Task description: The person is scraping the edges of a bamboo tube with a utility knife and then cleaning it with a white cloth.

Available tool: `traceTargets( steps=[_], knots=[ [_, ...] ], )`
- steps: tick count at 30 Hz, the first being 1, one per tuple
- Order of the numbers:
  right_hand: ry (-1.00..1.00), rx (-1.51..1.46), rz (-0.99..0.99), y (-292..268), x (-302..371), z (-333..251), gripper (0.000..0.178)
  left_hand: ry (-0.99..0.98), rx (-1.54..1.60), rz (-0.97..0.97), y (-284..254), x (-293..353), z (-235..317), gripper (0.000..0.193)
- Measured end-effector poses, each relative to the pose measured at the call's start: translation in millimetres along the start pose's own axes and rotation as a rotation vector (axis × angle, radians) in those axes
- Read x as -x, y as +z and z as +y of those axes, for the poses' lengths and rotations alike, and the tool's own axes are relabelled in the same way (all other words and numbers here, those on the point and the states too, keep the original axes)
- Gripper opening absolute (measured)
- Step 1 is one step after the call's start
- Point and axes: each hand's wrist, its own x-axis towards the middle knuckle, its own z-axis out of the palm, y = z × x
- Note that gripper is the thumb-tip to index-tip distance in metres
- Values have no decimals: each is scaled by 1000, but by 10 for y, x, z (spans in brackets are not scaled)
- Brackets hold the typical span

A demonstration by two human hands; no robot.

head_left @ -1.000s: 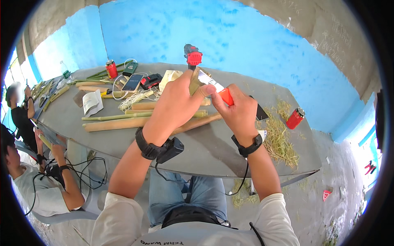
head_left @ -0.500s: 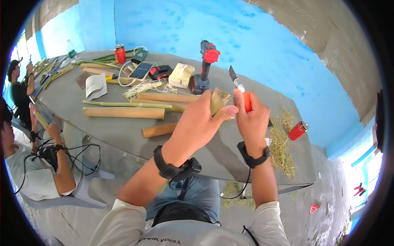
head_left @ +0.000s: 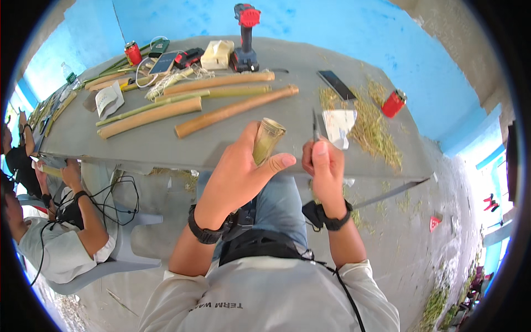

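My left hand [head_left: 235,176] is wrapped around a short piece of bamboo [head_left: 265,145], whose open rim tilts up and to the right. A little to its right, my right hand [head_left: 326,169] grips a utility knife [head_left: 315,128]. The knife's dark blade points upward, apart from the bamboo, and my fingers hide most of its handle. Both hands are held up over the table's near edge. Beyond the left hand lie several bamboo poles, the closest being a brown one [head_left: 235,112]. White printed paper [head_left: 338,126] rests just past the knife.
On the grey table [head_left: 221,155] stand a cordless drill [head_left: 246,41], a tissue pack [head_left: 217,54] and a red can [head_left: 133,53]. Right of them are a black phone [head_left: 336,84], shavings [head_left: 376,130] and another red can [head_left: 394,103]. A seated person [head_left: 72,232] works at left.
My head view has shifted, so the table things sit higher in the picture. The bamboo piece has turned to show its open end. The knife blade has swung more upright and lower.
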Motion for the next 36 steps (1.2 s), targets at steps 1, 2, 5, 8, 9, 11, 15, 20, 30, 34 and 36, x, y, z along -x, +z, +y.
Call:
traceTargets(
  steps=[1,2,5,8,9,11,15,20,30,34,36],
  knots=[
    [-24,-1,-10,46,46,113,41,-88,-13,-38,4,77,-23,65],
    [-13,-9,0,54,30,165,41,-96,-20,-50,48,132,-82,65],
    [-610,410,-67,-25,-30,241,41,-9,47,-20,177,208,-286,62],
    [-303,321,-80,-78,21,227,43,-71,-49,-45,168,281,-363,64],
    [-289,318,-80,-94,15,204,43,-66,-80,-49,166,282,-397,62],
    [-98,300,-140,-100,47,155,46,-84,-108,-73,188,326,-449,60],
    [-121,302,-156,-77,-5,184,49,-39,74,-40,213,323,-401,44],
    [-133,204,-179,-88,-5,220,51,-147,173,-78,217,245,-383,45],
    [-176,290,-185,-67,30,180,51,-43,48,-71,228,267,-331,52],
    [-229,425,-165,-33,30,198,52,-46,46,10,246,248,-328,56],
    [-256,475,-141,-2,34,209,52,-28,0,41,225,244,-307,55]
  ],
)
